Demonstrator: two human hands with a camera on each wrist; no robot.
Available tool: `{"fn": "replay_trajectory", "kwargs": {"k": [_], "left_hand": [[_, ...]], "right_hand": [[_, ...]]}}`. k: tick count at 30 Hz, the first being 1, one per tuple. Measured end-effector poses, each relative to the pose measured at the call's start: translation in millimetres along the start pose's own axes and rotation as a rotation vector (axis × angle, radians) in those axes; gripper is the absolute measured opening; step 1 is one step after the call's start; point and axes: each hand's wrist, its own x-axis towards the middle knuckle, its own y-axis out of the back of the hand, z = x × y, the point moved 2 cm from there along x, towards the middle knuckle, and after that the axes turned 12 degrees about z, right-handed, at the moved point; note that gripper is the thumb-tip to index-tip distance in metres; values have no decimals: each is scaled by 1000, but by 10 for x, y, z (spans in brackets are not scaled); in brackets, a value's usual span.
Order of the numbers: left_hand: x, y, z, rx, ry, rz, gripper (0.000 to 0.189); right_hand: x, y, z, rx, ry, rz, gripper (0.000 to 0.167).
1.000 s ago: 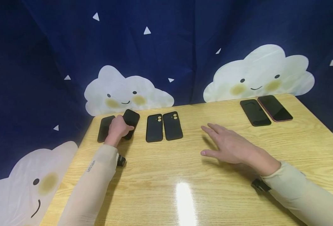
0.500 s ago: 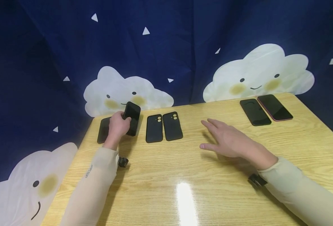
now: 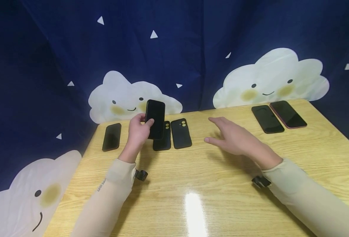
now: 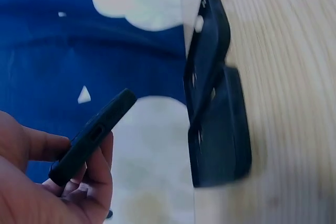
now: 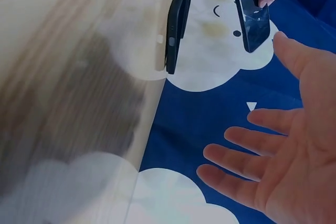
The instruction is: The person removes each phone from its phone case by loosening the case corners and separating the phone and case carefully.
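Observation:
My left hand (image 3: 137, 132) grips a black smartphone (image 3: 156, 117) by its left edge, thumb across the dark screen. Raised off the table, the phone stands nearly upright and overlaps the left of two black phone cases (image 3: 162, 144). A dark rim with a port opening shows at the phone's end in the left wrist view. The second phone case (image 3: 181, 133) lies right beside the first, its camera cut-outs at the far end. My right hand (image 3: 236, 136) hovers over the table to the right of the cases, fingers spread and holding nothing.
Another dark phone (image 3: 112, 137) lies at the table's left edge. At the far right lie a black phone (image 3: 267, 118) and one with a pinkish-red edge (image 3: 288, 114). A blue curtain (image 3: 192, 49) with clouds hangs behind the wooden table (image 3: 168, 197).
My left hand has lifted the phone off the table beside the left phone and carried it right, in front of the left case. My right hand has drifted slightly left and away from me.

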Motion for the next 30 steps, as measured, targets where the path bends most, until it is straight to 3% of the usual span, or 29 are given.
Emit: {"fn": "replay_trajectory", "kwargs": {"k": [12, 18, 30], "left_hand": [[-279, -413, 170, -185, 24, -93, 22], [-412, -612, 268, -252, 85, -149, 23], [-526, -923, 334, -339, 112, -242, 27]], "right_hand": [[282, -6, -97, 118, -73, 113, 81], [423, -11, -100, 236, -108, 187, 72], [641, -52, -39, 379, -216, 308, 63]]}}
